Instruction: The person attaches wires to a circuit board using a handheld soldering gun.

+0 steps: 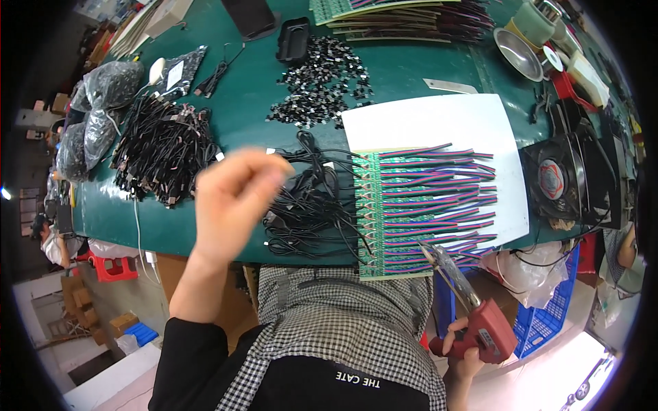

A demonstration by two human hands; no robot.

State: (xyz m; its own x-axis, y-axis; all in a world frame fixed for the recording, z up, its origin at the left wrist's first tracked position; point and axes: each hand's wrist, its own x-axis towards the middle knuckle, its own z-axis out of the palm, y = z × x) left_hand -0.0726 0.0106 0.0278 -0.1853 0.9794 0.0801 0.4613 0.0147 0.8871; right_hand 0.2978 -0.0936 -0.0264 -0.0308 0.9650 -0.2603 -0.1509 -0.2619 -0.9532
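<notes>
My right hand grips a red soldering gun. Its metal tip reaches up to the lower wires on a green circuit board panel. Rows of red, blue and black wires run out from the panel's right side. Black cables lie along its left side, several with ends at the board. My left hand is raised above the table, left of those cables, its fingers pinched together. Whatever may be between the fingertips is too small to make out.
White sheet lies under the panel. Small black connectors are heaped behind, beside a black tray. At left lie bundled black cables and plastic bags. A fan stands at right, with a metal bowl beyond.
</notes>
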